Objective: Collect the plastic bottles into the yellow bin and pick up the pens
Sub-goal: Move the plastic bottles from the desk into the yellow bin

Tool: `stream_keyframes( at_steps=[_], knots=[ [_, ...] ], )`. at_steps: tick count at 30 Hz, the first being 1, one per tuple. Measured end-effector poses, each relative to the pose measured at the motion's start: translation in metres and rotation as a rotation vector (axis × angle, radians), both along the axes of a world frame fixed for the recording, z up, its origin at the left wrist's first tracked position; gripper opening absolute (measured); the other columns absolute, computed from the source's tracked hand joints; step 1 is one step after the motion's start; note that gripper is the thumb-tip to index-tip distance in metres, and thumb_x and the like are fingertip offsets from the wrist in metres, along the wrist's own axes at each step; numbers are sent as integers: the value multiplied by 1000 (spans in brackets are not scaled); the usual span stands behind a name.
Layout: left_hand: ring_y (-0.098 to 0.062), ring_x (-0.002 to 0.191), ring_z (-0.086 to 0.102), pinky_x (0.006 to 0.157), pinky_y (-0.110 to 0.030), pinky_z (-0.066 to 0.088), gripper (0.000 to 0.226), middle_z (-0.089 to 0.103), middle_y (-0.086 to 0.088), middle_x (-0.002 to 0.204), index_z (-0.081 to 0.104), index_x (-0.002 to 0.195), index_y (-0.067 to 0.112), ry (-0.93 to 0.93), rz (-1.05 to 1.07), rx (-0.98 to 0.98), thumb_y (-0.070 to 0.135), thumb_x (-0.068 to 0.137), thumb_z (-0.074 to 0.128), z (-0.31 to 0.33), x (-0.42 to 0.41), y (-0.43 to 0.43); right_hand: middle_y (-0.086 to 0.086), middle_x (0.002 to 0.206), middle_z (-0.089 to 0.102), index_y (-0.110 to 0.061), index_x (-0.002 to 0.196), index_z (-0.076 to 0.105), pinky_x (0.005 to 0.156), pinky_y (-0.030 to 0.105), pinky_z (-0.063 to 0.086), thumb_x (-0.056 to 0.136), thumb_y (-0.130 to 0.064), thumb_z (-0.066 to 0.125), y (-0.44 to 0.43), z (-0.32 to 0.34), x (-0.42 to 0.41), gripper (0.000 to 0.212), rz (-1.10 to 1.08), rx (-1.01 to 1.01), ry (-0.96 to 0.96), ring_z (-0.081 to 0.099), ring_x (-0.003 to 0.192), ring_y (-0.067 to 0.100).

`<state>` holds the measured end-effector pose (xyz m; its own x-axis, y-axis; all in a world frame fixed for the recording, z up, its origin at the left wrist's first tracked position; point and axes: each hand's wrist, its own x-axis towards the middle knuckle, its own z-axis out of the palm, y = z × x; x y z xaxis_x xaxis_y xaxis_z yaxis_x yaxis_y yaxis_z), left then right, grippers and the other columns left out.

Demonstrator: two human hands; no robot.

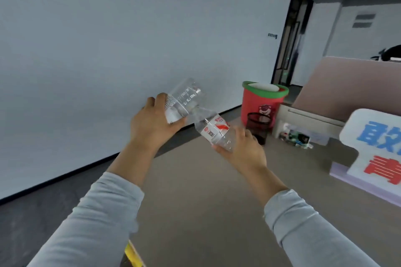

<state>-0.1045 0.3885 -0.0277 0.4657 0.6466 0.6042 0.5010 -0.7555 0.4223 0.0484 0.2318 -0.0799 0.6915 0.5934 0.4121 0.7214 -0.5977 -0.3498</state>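
My left hand [152, 123] grips a clear plastic bottle with a white label [183, 98], its base pointing up and away. My right hand [245, 149] holds a second clear bottle with a red and white label [213, 130], tilted up to the left. The two bottles meet near their necks, in the air above a beige table top [206, 201]. A yellow edge [132, 254] shows at the bottom, partly hidden under my left sleeve. No pens are visible.
A dark mesh pen cup [259, 125] stands on the table just beyond my right hand. Behind it sits a red bucket with a green rim [263, 102]. A white sign with blue and red characters [377, 147] stands at the right. A white wall runs along the left.
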Motion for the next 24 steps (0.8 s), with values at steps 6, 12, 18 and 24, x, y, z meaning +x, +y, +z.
stream_keyframes(
  at_steps=[6, 12, 18, 24],
  knots=[
    [-36, 106, 54, 75, -40, 43, 69, 49, -11, 123, 35, 134, 13, 38, 201, -51, 38, 78, 67, -27, -67, 88, 11, 119, 53, -16, 130, 38, 85, 37, 44, 76, -64, 60, 126, -12, -42, 76, 190, -15, -20, 52, 109, 28],
    [-33, 109, 52, 78, -42, 45, 67, 47, -10, 122, 34, 136, 14, 120, 286, -88, 36, 80, 64, -53, -103, 142, 9, 124, 51, -22, 134, 33, 94, 42, 39, 78, -63, 59, 221, -32, -63, 75, 251, -131, -115, 50, 114, 30],
    [-27, 109, 51, 78, -37, 47, 67, 44, -7, 125, 29, 138, 18, 262, 236, -102, 45, 85, 60, -82, -101, 170, 11, 151, 28, -17, 147, 17, 109, 54, 24, 86, -57, 53, 254, -55, -41, 81, 105, -219, -35, 25, 139, 33],
    [-27, 113, 50, 84, -36, 47, 66, 44, -9, 128, 27, 139, 18, 335, 162, -180, 46, 87, 57, -105, -72, 179, 12, 139, 45, -13, 141, 30, 96, 44, 40, 94, -46, 45, 252, -56, -34, 59, 166, -130, -51, 45, 124, 31]
  ],
)
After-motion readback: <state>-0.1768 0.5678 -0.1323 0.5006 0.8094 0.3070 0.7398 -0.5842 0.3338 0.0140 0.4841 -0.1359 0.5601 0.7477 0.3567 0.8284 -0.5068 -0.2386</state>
